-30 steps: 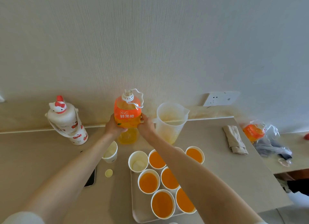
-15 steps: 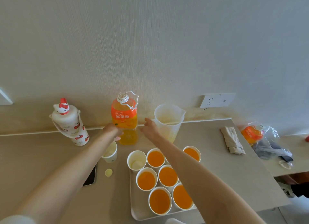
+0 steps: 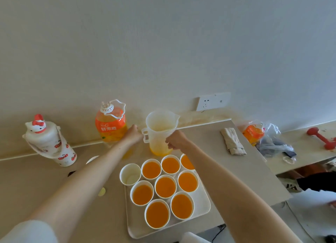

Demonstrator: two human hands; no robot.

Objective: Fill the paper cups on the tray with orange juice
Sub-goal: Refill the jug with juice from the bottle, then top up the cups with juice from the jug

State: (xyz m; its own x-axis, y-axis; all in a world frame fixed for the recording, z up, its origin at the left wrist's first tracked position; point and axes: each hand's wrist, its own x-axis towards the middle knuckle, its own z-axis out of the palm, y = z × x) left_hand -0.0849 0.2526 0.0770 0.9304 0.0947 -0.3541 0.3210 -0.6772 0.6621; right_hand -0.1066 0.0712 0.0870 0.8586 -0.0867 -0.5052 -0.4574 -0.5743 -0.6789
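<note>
Reaching across the beige table [image 3: 245,170], both bare arms meet at the translucent plastic measuring jug [image 3: 161,132], which stands upright just beyond the white rectangular plastic tray [image 3: 202,202] with only a shallow layer of orange juice in its bottom. The left hand [image 3: 133,133] sits at the jug's looped handle, between the jug and the clear plastic bottle of orange juice with an orange label [image 3: 111,123]. Its fingers are hidden behind the back of the hand, so I cannot tell whether they hook the handle. The right hand [image 3: 177,140] lies against the jug's lower right wall with its fingers [image 3: 171,142] curled, seemingly to steady the body, though whether they clasp it is unclear. Two hands on one vessel suits a controlled pour from the spout. On the tray, eight white paper cups [image 3: 165,186] are full of juice and packed close together. One empty white paper cup [image 3: 130,174] stands at the far left corner, nearest the jug, and looks like the last to fill. The bottle stands uncapped by the wall, and a small yellow cap [image 3: 102,191] lies on the table beside the left forearm, probably kept off for topping up the jug.
</note>
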